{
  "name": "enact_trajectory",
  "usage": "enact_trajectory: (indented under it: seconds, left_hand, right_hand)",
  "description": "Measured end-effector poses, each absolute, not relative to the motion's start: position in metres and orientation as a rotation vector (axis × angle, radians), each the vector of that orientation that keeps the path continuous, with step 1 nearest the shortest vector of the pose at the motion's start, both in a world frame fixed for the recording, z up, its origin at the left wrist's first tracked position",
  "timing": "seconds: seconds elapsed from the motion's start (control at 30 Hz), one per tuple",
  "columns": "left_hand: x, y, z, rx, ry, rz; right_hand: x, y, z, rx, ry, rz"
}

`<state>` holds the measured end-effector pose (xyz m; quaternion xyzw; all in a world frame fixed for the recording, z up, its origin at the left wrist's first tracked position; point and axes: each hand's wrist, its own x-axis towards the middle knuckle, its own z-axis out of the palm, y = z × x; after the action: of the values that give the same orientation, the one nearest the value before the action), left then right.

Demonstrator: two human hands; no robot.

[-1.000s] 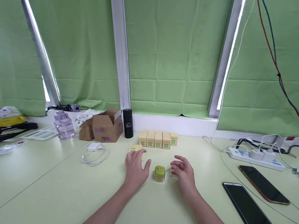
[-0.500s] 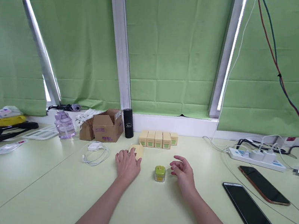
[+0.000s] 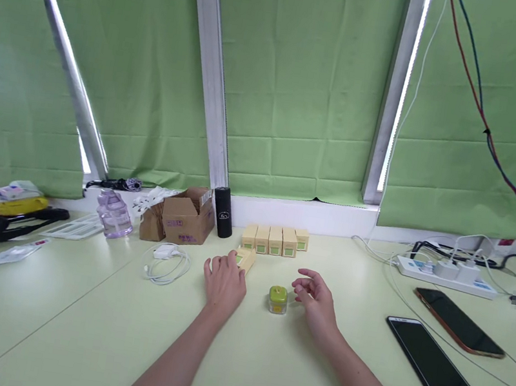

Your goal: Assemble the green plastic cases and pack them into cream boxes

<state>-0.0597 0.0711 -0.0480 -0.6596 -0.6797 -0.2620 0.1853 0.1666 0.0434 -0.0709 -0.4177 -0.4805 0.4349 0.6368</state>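
Note:
My left hand is over a small pale-yellow box on the table, its thumb and index finger at the box's near side. The hand hides part of the box; a green label patch shows on it. To the right stands a small clear square jar with a green lid and something yellow inside. My right hand hovers just right of the jar, fingers loosely curled and apart, with nothing in them. Behind, a row of several similar yellow boxes with green label windows stands near the wall.
Left of centre lie a white charger with cable, an open cardboard box, a black cylinder and a purple bottle. On the right are two phones and a white power strip with cables.
The small box by my left hand has turned and now shows more of its side. The left hand has shifted slightly with it. My right hand and the jar look nearly unchanged.

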Motion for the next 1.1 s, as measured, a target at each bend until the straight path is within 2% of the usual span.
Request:
enact_trajectory:
  seconds: [0.37,0.67,0.87,1.1]
  left_hand:
    - [-0.034,0.043,-0.034,-2.087,-1.402,-1.186]
    - [-0.013,0.029,-0.039,-2.113,-0.951,-1.189]
    - [-0.017,0.022,-0.034,-2.201,-0.870,-1.266]
    - [-0.021,0.024,-0.035,-2.232,-0.935,-1.555]
  right_hand:
    - [0.161,0.030,-0.057,-1.052,-1.310,0.761]
    - [0.156,0.026,-0.052,-1.024,-1.340,0.822]
    - [0.162,0.029,-0.049,-0.933,-1.347,0.820]
    - [0.167,0.025,-0.045,-0.945,-1.377,0.599]
